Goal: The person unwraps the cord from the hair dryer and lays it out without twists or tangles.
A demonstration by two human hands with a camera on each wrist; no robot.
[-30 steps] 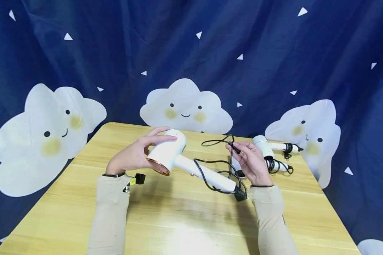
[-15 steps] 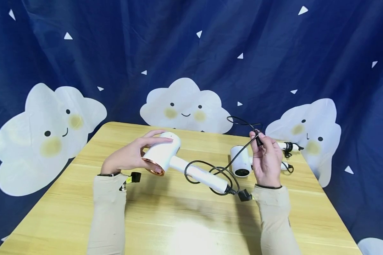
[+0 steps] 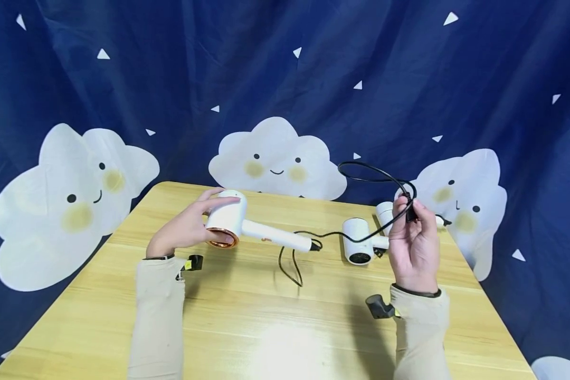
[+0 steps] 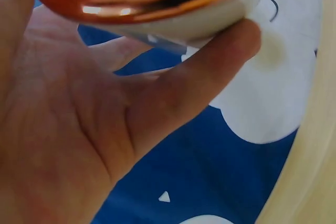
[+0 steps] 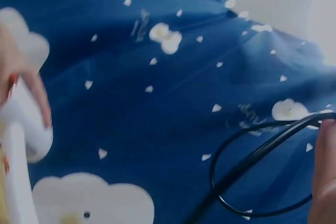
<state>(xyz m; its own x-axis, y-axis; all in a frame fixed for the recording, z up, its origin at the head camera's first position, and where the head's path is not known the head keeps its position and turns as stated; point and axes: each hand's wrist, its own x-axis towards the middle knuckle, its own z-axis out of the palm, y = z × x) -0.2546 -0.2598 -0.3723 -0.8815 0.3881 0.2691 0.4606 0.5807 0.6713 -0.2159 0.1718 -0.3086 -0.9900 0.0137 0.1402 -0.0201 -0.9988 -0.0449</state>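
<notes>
My left hand (image 3: 182, 227) grips the head of a white hair dryer (image 3: 228, 211) whose rim is copper-coloured. Its handle points right, lifted over the table. In the left wrist view, the thumb and fingers wrap around the hair dryer (image 4: 157, 11) just by that shiny rim. My right hand (image 3: 415, 248), raised at the right, pinches the black plug (image 3: 410, 208) of the dryer's cord (image 3: 334, 233). The cord runs from the handle's end to the plug, with a loop hanging under the handle and another above the right hand. The right wrist view also has the cord (image 5: 252, 158) looping near the fingers.
Another white hair dryer (image 3: 356, 235) lies on the wooden table (image 3: 266, 301) between the hands. Behind the right hand is a further white hair dryer (image 3: 385, 211), mostly hidden. A blue curtain (image 3: 275, 79) with clouds hangs around the table.
My right hand has moved right and away from the dryer, drawing the plug along. The cord coiled around the handle has come loose and stretched out. My left hand has shifted slightly left with the dryer.
</notes>
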